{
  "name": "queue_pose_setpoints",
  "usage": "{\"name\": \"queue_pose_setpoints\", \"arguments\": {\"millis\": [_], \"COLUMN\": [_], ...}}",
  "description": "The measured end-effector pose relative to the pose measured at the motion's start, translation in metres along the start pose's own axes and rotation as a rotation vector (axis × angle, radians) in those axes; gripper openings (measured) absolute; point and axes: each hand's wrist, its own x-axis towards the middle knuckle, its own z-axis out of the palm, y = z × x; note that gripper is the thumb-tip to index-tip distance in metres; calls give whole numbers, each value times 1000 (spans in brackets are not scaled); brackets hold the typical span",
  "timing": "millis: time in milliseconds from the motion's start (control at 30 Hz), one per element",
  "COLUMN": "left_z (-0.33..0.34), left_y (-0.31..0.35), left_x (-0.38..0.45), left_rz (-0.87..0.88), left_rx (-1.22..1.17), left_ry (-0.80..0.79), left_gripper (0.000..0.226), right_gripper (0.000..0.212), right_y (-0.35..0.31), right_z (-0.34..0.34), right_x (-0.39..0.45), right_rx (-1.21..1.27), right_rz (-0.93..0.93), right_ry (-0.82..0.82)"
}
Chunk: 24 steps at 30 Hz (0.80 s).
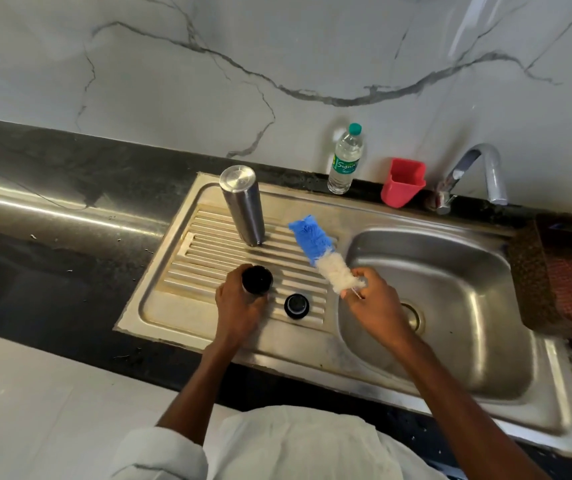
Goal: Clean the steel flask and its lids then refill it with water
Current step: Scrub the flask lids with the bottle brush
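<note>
Flask (243,206) stands inverted on drainboard (180,271); left hand (239,306) grasps cup lid (257,279), right hand (378,299) grasps brush (319,251).

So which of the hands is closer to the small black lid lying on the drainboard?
Left. The left hand, gripping the cup lid, sits just beside the small black lid; the right hand, holding the brush, is slightly farther.

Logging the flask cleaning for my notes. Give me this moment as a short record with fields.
left hand: left hand grips a dark cup lid, opening up, above the drainboard
right hand: right hand holds a bottle brush by its handle, blue-and-white bristles pointing up and away
flask: steel flask stands inverted on the drainboard, untouched
second lid: small black lid lies on the drainboard between the hands
tap: tap shows no water running
water source: plastic water bottle, capped, by the wall
</note>
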Motion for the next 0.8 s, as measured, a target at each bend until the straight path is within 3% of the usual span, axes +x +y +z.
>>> {"name": "queue_pose_setpoints", "arguments": {"millis": [133, 300, 433, 567, 667, 800], "left_z": [11, 30, 45, 61, 72, 79], "left_y": [28, 92, 130, 151, 162, 175], "left_x": [7, 39, 64, 73, 78, 82], "left_rz": [27, -87, -174, -287, -363, -306], "left_rx": [-170, -545, -815, -1016, -1131, -1064], "left_ry": [7, -44, -212, -378, -422, -525], "left_gripper": [72, 60, 58, 83, 59, 38], "right_gripper": [39, 35, 35, 34, 34, 36], "right_y": [6, 24, 34, 41, 48, 57], "right_z": [-25, -67, -101, -124, -131, -139], "right_x": [0, 0, -7, -23, -36, -51], "right_rx": [19, 9, -82, -56, -99, -104], "right_rz": [-84, -63, -40, -77, -92, -135], "right_ry": [35, 200, 330, 446, 431, 362]}}
